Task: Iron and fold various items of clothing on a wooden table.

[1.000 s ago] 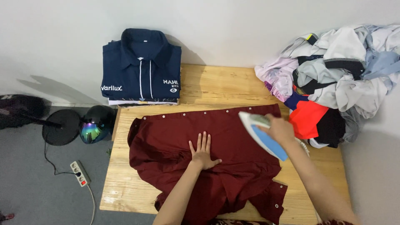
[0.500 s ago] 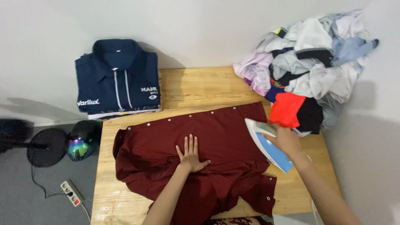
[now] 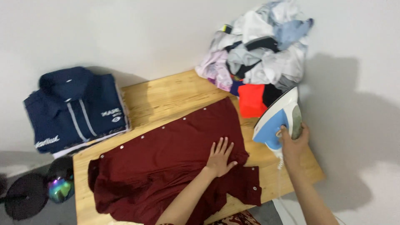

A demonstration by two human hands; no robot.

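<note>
Steam iron [image 3: 277,121], gripped in closed right hand [image 3: 293,141], has been lifted off maroon shirt [image 3: 166,166] to frame's right, upright over bench [image 3: 166,96] edge; left hand [image 3: 220,157] is kept flat, fingers [image 3: 221,146] spread, holding nothing, so pressing's paused.

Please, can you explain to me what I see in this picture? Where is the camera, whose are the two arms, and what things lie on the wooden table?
There is no machine here. The camera sits on a person's head and looks down, so both arms coming from the bottom edge belong to that person. The left hand lies flat, fingers spread, on a dark red shirt with snap buttons, spread over a wooden table. The right hand grips the handle of a blue and white iron, lifted off the shirt near the table's right edge. At the far corner is a heap of mixed clothes. On the left is a stack of folded navy shirts. Below it, a helmet with a shiny visor rests on the floor.
</note>
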